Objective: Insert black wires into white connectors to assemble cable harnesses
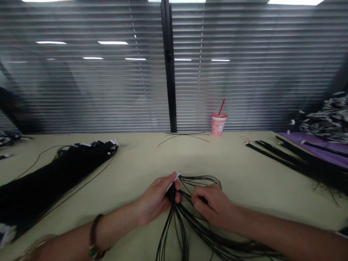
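My left hand (157, 197) is closed on a bundle of thin black cords (190, 232) where they gather, with a small white tag showing at the fingertips. My right hand (212, 203) lies just to the right, fingers curled and pinching a few of the same cords. The cords loop beyond the hands and fan out toward me across the pale table (141, 163).
A large heap of black cords with white tags (54, 177) lies at the left. More black cord bundles (299, 159) lie on a purple sheet (323, 145) at the right, below a pile of tags. A pink cup with a red straw (218, 124) stands by the window blinds, a few loose cords (185, 136) beside it.
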Motion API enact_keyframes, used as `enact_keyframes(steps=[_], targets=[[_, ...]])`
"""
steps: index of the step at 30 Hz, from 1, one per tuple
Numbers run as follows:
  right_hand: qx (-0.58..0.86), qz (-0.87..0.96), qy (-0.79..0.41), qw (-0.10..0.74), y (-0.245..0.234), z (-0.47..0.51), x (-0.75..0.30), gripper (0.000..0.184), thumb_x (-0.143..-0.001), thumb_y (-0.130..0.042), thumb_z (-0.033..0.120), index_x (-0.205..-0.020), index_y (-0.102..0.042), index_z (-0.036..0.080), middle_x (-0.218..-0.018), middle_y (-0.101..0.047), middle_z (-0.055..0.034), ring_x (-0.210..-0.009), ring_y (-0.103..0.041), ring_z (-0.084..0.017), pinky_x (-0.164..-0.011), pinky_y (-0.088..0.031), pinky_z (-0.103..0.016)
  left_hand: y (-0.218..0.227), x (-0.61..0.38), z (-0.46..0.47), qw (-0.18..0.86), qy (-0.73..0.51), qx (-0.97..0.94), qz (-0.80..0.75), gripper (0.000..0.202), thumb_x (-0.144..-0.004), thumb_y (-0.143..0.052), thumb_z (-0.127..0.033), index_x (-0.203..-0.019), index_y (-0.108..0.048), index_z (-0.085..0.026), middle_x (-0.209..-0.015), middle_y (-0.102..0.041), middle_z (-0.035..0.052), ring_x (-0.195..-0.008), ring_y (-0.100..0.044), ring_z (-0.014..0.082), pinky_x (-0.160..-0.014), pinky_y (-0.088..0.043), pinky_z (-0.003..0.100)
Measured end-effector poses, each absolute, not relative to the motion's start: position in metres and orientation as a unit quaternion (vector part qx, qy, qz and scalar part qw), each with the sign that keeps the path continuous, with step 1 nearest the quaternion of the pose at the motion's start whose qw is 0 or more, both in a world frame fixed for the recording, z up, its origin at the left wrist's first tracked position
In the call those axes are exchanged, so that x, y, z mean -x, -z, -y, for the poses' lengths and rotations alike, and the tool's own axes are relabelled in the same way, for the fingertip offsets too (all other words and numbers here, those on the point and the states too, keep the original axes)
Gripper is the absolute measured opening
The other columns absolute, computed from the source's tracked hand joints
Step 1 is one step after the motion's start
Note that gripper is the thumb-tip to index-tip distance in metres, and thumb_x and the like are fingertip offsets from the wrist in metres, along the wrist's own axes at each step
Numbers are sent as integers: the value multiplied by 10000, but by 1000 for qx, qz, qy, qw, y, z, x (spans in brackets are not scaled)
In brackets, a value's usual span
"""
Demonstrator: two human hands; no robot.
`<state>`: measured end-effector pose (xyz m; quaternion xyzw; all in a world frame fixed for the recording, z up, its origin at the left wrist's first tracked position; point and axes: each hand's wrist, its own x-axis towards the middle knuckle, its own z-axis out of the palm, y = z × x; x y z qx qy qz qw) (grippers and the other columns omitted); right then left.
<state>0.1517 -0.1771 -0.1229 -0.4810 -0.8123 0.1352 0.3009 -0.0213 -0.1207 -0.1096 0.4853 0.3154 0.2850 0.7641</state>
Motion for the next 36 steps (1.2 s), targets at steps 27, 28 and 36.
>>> enact_keyframes(steps=[27,28,36], targets=[[477,760,-191,397,127,168,-132,215,-836,-374,238,-705,-520,151,-571,-509,13,-521,-435,-86,-512,-298,-195,121,14,124,705,-320,-545,-322,446,-764,-464,-511,-548,-567,-135,-378,-509,8,-405,-467,119,-493,-307,232],[479,749,-208,409,127,167,-132,219,-834,-386,250,-707,-532,147,-576,-513,11,-529,-439,-87,-520,-305,-198,121,14,124,708,-328,-535,-325,440,-756,-477,-512,-547,-566,-136,-376,-506,5,-403,-464,117,-489,-308,230],[402,441,-728,338,81,156,-165,240,-780,-511,302,-911,-596,120,-481,-240,92,-355,-187,-16,-376,-171,-157,123,13,121,701,-384,-490,-348,388,-692,-573,-502,-551,-566,-140,-396,-527,5,-405,-470,121,-463,-331,231]])
